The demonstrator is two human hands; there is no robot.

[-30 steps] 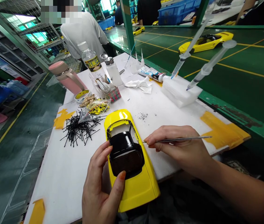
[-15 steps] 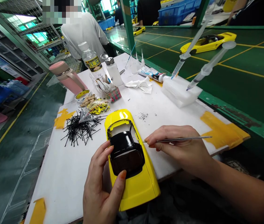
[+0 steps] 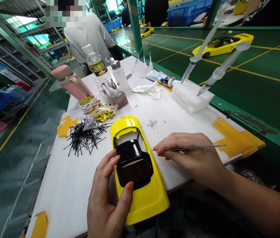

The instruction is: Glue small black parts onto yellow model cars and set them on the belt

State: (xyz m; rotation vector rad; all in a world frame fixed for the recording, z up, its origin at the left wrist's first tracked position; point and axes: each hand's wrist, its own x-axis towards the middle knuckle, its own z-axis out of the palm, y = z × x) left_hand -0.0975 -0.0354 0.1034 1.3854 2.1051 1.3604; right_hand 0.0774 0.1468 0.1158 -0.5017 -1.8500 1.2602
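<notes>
A yellow model car body (image 3: 147, 205) with a black roof rests at the near edge of the white table. My left hand (image 3: 107, 191) grips its left side, thumb on the rear and fingers along the roof edge. Pinched between the thumb and fingers of my right hand (image 3: 192, 155) is a thin metal tool (image 3: 199, 146), perhaps tweezers or a pick. Its tip is close beside the right flank of the car; whether it touches I cannot tell. Tiny black bits (image 3: 152, 123) lie scattered beyond the car.
Black thin sticks (image 3: 83, 137) are heaped left of the car, by a bag of yellow parts (image 3: 104, 114). Behind stand a pink flask (image 3: 70, 81) and a pump bottle (image 3: 120, 76). Two syringes stick in a white foam block (image 3: 192, 97). Another yellow car (image 3: 223, 46) sits on the green conveyor.
Both hands, the metal tool and the held car look nearly unmoved. On the green conveyor, the yellow car has shifted slightly to the right.
</notes>
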